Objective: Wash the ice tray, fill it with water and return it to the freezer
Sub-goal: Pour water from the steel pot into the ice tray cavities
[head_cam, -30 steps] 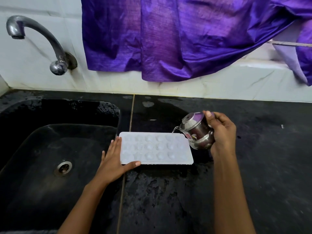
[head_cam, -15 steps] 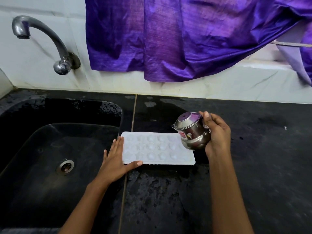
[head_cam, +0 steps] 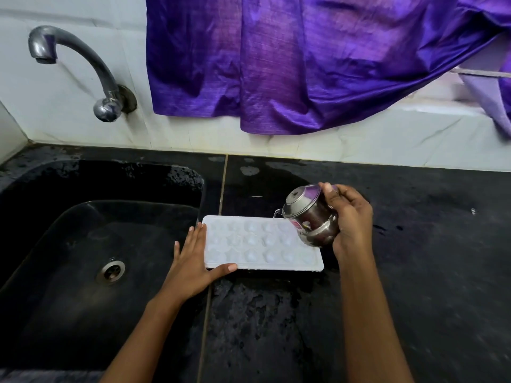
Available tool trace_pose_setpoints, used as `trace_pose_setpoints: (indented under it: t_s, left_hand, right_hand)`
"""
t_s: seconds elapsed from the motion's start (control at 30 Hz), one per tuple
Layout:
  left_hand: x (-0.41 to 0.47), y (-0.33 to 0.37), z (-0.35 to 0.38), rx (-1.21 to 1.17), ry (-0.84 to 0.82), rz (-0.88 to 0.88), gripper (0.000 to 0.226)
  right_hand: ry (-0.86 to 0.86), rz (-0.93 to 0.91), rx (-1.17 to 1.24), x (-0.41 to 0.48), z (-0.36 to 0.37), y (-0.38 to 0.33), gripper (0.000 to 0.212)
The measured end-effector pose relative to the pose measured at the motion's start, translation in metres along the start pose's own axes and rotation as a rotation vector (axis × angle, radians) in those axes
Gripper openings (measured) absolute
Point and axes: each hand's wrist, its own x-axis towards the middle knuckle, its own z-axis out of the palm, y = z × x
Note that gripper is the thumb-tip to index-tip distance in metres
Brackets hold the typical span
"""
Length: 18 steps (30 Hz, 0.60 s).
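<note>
Looking down from head height, we see a white rectangular plastic ice tray lying flat on a wet black stone counter, just right of a black sink. The tray's rounded pockets sit in 3 rows. Our left hand lies open and flat at the tray's left end, fingers straight along the short edge and thumb pressed against the near edge. Our right hand is curled around a small lidded stainless-steel pot, held tilted over the tray's far right corner, its thin spout pointing down and left toward the pockets. We cannot tell whether water is running from it.

A round metal drain sits in the sink floor. A curved steel tap juts from the white tiled wall above the sink. To its right, a shiny purple cloth hangs down over the wall behind the counter.
</note>
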Motion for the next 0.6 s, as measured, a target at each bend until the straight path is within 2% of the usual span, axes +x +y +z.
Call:
trace_pose_setpoints:
  t_s: [0.6]
  left_hand:
    - [0.0011, 0.0004, 0.0004, -0.012, 0.010, 0.028, 0.122]
  right_hand:
    - [0.015, -0.021, -0.025, -0.0008, 0.0037, -0.0051, 0.009]
